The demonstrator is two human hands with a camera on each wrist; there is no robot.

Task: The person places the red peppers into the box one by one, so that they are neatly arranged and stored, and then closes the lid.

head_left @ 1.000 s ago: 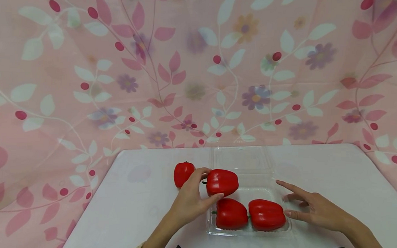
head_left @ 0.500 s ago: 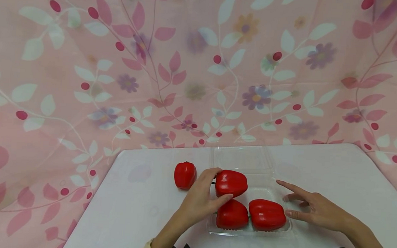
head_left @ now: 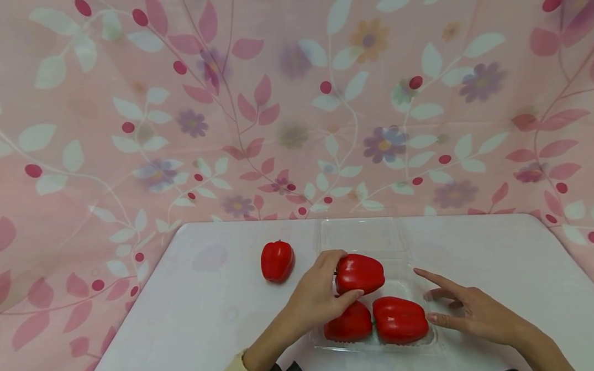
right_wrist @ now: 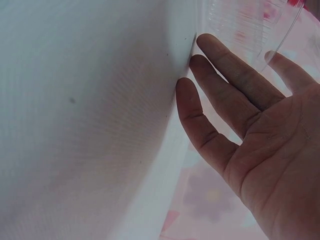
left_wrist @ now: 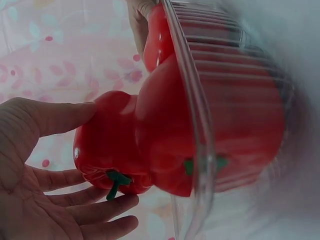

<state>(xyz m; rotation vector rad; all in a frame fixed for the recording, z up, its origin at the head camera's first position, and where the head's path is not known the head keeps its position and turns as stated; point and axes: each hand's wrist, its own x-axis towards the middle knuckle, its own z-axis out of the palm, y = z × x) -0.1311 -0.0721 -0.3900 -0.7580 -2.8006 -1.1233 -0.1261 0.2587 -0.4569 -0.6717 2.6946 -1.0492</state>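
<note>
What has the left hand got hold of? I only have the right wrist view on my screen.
Observer: The left hand holds a red pepper between its thumb and fingers.
Operator: Does the clear plastic box have anything in it?
Observer: Yes, two more peppers lie side by side in the half nearest the person.
Operator: Any lying outside the box?
Observer: One, a loose pepper on the white table, to the left of the box.
</note>
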